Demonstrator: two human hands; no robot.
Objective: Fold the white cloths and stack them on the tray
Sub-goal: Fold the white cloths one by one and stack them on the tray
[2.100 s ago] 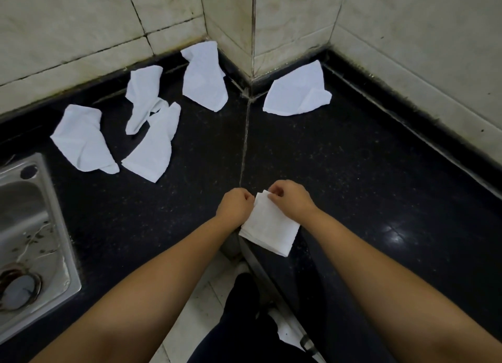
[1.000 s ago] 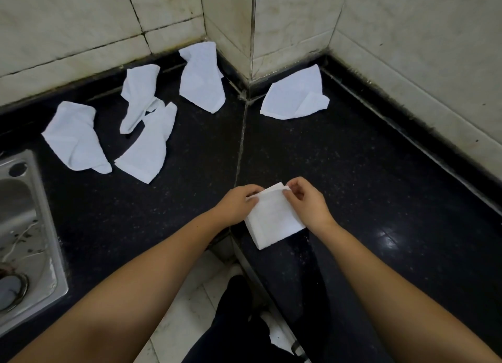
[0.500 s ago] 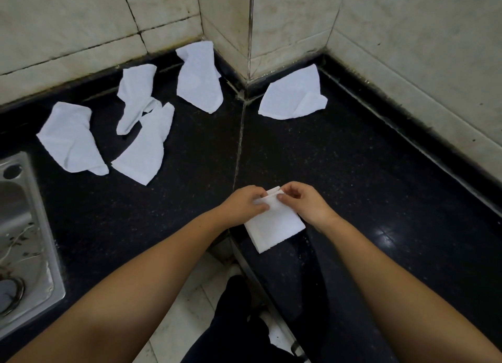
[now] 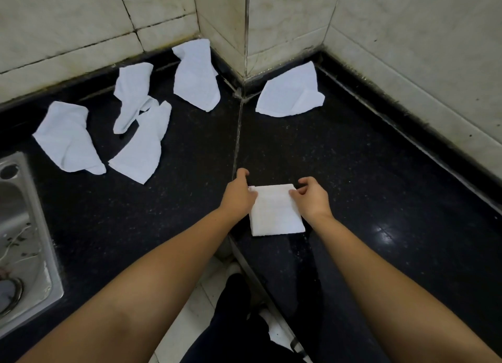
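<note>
A folded white cloth (image 4: 275,213) lies flat as a small rectangle on the black counter (image 4: 366,186) near its inner front corner. My left hand (image 4: 239,195) pinches its far left corner. My right hand (image 4: 311,196) pinches its far right corner. Several unfolded white cloths lie crumpled farther back: one at the far left (image 4: 66,138), two overlapping ones (image 4: 141,145), one against the wall corner (image 4: 195,75), and one to the right of the corner (image 4: 290,94). No tray is in view.
A steel sink (image 4: 19,232) is set into the counter at the left edge. Tiled walls (image 4: 407,36) close the counter at the back and right. Below, between the counter's two wings, are a light floor and my dark trouser leg (image 4: 233,322).
The cloth was held up and folded between both hands; now it lies flat on the counter, and my hands have spread apart to its two far corners.
</note>
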